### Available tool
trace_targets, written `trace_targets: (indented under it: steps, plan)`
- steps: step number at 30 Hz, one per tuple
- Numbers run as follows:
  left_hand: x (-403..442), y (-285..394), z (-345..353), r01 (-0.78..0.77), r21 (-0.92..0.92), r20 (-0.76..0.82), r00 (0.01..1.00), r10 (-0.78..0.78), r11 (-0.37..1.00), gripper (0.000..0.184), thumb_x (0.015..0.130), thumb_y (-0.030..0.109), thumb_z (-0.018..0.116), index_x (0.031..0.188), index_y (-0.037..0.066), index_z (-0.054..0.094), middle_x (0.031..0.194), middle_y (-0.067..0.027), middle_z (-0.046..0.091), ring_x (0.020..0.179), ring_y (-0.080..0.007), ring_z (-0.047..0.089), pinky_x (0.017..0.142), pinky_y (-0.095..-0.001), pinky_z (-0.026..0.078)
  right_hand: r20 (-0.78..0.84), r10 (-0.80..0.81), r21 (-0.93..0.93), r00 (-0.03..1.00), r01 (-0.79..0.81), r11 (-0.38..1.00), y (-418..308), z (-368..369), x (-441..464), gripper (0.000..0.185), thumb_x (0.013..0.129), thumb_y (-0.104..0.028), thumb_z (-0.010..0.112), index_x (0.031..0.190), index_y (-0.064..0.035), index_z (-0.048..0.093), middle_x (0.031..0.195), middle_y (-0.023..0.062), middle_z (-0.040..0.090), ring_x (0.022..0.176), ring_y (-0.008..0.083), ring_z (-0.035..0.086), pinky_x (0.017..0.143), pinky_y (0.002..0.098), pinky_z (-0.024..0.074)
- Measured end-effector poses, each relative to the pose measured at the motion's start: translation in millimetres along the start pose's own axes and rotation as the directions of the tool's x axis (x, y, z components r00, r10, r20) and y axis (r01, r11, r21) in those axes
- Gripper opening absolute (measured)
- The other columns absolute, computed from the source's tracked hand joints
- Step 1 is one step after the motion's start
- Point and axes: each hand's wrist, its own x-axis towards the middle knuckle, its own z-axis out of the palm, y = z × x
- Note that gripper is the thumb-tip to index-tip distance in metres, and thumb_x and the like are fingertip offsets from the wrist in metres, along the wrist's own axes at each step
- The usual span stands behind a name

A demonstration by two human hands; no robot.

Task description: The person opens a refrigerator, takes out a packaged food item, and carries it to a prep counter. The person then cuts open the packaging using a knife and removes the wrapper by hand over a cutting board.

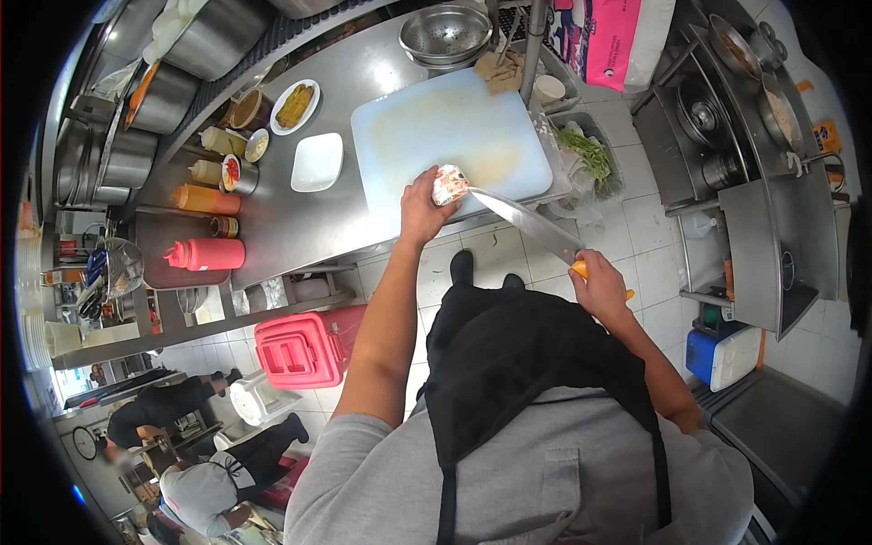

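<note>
Shiny metal knife blade (531,221), matt plastic cutting board (436,118)

A steel worktop (272,227) carries a bluish-white cutting board (445,118) along its near edge toward the right, a stack topped by a metal colander (425,45) by its far right corner, a white dish (317,163) left of the board, and, nearer the far edge, an oval plate (316,98) of yellowish food (294,107).
</note>
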Motion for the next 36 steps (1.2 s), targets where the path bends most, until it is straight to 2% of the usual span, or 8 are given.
trace_targets:
  steps: [9,12,36]
  plan:
    - [0,1,-1,0.004,-0.008,0.001,1.0,-0.004,1.0,0.088,0.07,0.025,0.089,0.146,0.007,0.05,0.139,-0.0161,0.059,0.121,-0.0363,0.055,0.107,-0.0437,0.044,-0.003,0.014,0.005,1.0,-0.014,1.0,-3,2,3,0.031,0.091,-0.021,0.069,0.116,-0.0079,0.056,0.107,0.0144,0.065,0.096,0.0379,0.066,0.081,0.0479,0.0529]
    - [0,-3,1,-0.012,-0.016,-0.012,1.0,0.011,1.0,0.087,0.069,0.029,0.088,0.146,0.01,0.051,0.139,-0.0159,0.059,0.118,-0.0371,0.057,0.105,-0.0452,0.045,0.005,0.025,0.004,1.0,-0.025,1.0,-4,1,3,0.031,0.091,-0.021,0.069,0.116,-0.008,0.056,0.107,0.0145,0.065,0.097,0.038,0.066,0.081,0.048,0.0528]
    - [1,-5,1,-0.022,-0.007,0.007,1.0,0.022,1.0,0.081,0.071,0.028,0.086,0.143,0.01,0.053,0.141,-0.0139,0.059,0.121,-0.036,0.055,0.107,-0.0446,0.043,-0.064,0.002,0.029,0.998,0.0,1.0,-1,14,8,0.031,0.09,-0.019,0.07,0.115,-0.007,0.057,0.108,0.0151,0.065,0.099,0.0389,0.065,0.083,0.0483,0.0523]
